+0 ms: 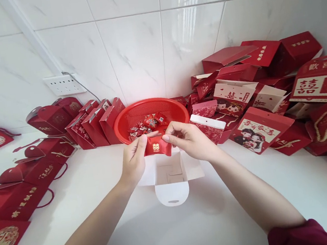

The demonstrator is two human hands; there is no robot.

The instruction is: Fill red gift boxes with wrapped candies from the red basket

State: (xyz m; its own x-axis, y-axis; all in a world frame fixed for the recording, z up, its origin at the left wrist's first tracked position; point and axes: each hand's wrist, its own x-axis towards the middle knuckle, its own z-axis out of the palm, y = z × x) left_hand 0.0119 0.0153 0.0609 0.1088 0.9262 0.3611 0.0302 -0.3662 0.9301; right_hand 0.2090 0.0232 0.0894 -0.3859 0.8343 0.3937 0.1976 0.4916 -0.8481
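Observation:
Between my two hands is a small red candy packet (158, 146) with a gold double-happiness mark. My left hand (134, 157) pinches its left end between thumb and fingers. At its upper right corner, my right hand (187, 137) grips it with thumb and forefinger. Just below the packet stands an open gift box (173, 193), its white inner side and flaps spread outward; the part of its inside that shows holds nothing. Behind my hands sits a red plastic basket (149, 107) with several wrapped candies (148, 122) in it.
Folded red gift boxes (97, 121) stand left of the basket. More red boxes (24, 185) line the left side of the white table (178, 237). A heap of red and white boxes (255, 130) fills the right. A power socket (64, 85) is on the tiled wall.

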